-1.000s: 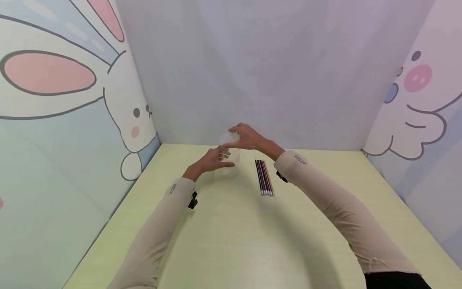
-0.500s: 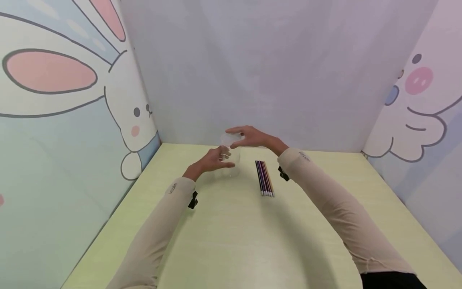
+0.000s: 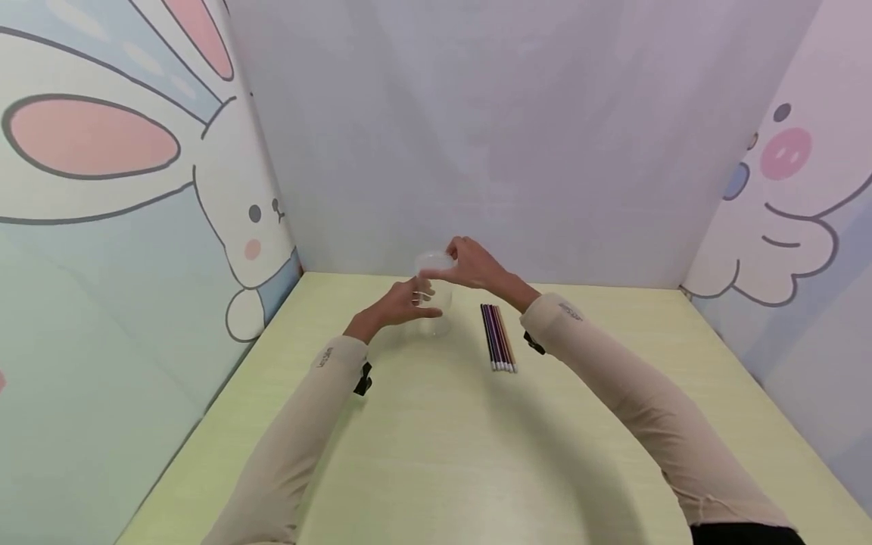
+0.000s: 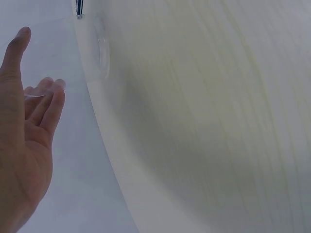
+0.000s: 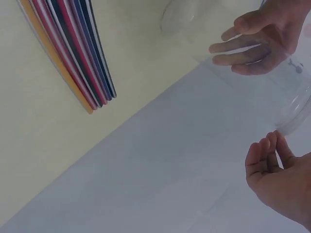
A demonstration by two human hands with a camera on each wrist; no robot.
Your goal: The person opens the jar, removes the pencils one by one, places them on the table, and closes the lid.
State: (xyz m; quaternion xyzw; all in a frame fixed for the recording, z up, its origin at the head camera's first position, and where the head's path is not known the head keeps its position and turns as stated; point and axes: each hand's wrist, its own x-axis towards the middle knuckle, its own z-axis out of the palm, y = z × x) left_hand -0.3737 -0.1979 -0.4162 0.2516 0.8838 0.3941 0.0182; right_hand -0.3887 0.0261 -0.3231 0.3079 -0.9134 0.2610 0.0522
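A tall clear plastic jar (image 3: pixel 439 297) stands upright near the back of the pale table. My left hand (image 3: pixel 398 303) grips its middle, thumb across the front and fingers behind; those fingers show through the wall in the right wrist view. At the top, my right hand (image 3: pixel 473 265) holds the rim (image 5: pixel 296 114) between thumb and bent fingers. Whether a lid sits there, I cannot tell. In the left wrist view only the left hand (image 4: pixel 29 145) appears, around the see-through wall, with the jar's base (image 4: pixel 103 51) on the tabletop.
Several striped pencils (image 3: pixel 499 337) with white ends lie side by side just right of the jar. A plain grey backdrop (image 3: pixel 477 136) rises behind the table (image 3: pixel 422 454). Panels with a cartoon rabbit (image 3: pixel 238 235) and a pink-nosed animal (image 3: pixel 783 189) flank it.
Half a second ago my right hand had its fingers spread over the jar's top, a little to the right. Now they bend in at the rim. Left hand, jar and pencils stay put.
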